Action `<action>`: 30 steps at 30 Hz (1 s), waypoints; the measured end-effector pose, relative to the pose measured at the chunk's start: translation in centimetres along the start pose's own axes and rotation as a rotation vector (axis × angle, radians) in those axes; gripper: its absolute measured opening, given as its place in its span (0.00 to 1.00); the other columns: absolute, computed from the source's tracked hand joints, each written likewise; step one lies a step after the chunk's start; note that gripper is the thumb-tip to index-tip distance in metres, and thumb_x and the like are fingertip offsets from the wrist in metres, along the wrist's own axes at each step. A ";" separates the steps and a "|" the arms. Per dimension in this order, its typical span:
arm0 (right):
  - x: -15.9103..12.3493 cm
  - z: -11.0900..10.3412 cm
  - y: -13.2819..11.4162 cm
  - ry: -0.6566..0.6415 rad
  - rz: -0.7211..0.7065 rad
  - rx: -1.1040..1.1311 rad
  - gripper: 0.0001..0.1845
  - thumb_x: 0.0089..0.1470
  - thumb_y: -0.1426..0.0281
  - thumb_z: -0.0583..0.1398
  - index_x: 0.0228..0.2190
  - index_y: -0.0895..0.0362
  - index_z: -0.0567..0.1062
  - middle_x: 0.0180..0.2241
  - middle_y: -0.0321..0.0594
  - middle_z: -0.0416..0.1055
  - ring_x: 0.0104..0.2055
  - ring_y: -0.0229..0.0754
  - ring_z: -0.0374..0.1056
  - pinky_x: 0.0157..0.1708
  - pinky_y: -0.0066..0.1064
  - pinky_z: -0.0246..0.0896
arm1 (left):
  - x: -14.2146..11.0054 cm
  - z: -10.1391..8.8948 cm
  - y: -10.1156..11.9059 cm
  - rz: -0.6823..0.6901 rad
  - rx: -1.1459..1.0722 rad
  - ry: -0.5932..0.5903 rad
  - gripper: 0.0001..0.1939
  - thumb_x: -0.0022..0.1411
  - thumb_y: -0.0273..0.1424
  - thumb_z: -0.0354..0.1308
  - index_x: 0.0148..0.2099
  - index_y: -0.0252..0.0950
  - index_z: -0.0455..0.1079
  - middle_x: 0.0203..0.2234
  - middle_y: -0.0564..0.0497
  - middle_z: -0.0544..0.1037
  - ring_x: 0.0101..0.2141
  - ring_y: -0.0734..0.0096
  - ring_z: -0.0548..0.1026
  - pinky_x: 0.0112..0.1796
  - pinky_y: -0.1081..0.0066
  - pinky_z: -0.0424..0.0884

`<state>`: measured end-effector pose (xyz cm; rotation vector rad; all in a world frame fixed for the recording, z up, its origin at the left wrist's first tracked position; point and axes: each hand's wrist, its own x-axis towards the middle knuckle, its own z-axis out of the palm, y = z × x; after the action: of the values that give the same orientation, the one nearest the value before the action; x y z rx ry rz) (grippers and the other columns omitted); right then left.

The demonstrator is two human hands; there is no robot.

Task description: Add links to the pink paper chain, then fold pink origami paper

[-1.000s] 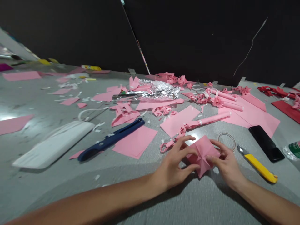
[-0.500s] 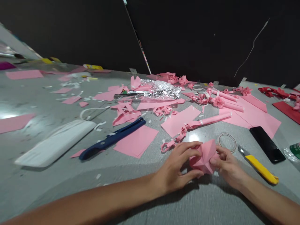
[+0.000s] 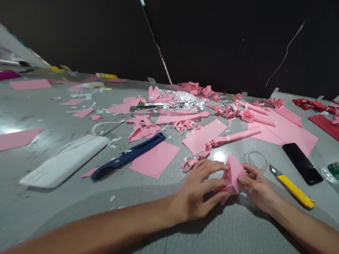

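Observation:
Between my hands, just above the grey tabletop, is a piece of folded pink paper (image 3: 233, 174) with pointed flaps, like a paper flower. My right hand (image 3: 258, 183) pinches its right edge between thumb and fingers. On the other side, my left hand (image 3: 200, 188) grips the paper's left edge, thumb below and fingers above. Beyond the hands lies a pink paper chain (image 3: 205, 151) joined to a rolled pink tube (image 3: 245, 133). A yellow utility knife (image 3: 296, 191) with its blade tip out rests right of my right hand, near a clear ring (image 3: 257, 161).
Dark blue scissors (image 3: 127, 157) lie left on pink sheets (image 3: 156, 160), beside a white packet (image 3: 66, 162). A black phone (image 3: 302, 163) and a bottle (image 3: 332, 171) are at the right. Crumpled clear plastic (image 3: 182, 100) and pink scraps spread before a black panel (image 3: 212, 42).
The folded paper has turned in my hands, its top point shifting left and its lower point now hanging down. My left fingers have moved along its left edge.

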<state>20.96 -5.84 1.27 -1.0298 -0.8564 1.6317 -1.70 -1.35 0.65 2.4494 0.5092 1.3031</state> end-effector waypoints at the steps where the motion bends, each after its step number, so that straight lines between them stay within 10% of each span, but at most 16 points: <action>1: 0.0 0.0 0.0 -0.004 0.000 0.011 0.21 0.45 0.56 0.78 0.40 0.49 0.86 0.32 0.39 0.81 0.33 0.44 0.75 0.36 0.34 0.69 | 0.0 -0.1 0.1 0.010 0.014 -0.003 0.06 0.71 0.30 0.61 0.48 0.41 0.76 0.54 0.43 0.81 0.54 0.55 0.78 0.55 0.54 0.71; 21: 0.2 -0.1 0.7 0.049 -0.024 -0.096 0.26 0.47 0.56 0.77 0.47 0.50 0.86 0.33 0.41 0.82 0.31 0.43 0.73 0.33 0.36 0.71 | 0.4 -0.5 0.9 0.113 0.207 0.006 0.10 0.67 0.22 0.61 0.46 0.43 0.75 0.37 0.58 0.88 0.44 0.65 0.83 0.65 0.58 0.54; 25: -0.6 0.0 0.5 0.213 -0.345 -0.368 0.16 0.59 0.60 0.71 0.49 0.46 0.83 0.51 0.45 0.81 0.50 0.52 0.76 0.48 0.47 0.73 | 0.8 -0.4 0.6 -0.042 0.155 0.017 0.06 0.70 0.25 0.61 0.42 0.42 0.76 0.36 0.55 0.86 0.41 0.65 0.82 0.57 0.58 0.63; 30: -1.5 0.3 0.3 0.045 -0.676 -0.860 0.11 0.58 0.66 0.72 0.44 0.46 0.83 0.58 0.45 0.78 0.62 0.59 0.69 0.65 0.59 0.58 | 1.3 -0.4 0.1 -0.086 0.077 0.029 0.06 0.72 0.26 0.60 0.41 0.40 0.77 0.33 0.52 0.86 0.38 0.65 0.81 0.47 0.61 0.71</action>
<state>20.82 -7.40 1.45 -1.1386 -1.7207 0.6428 -1.34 -0.80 1.78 2.4433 0.6766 1.3089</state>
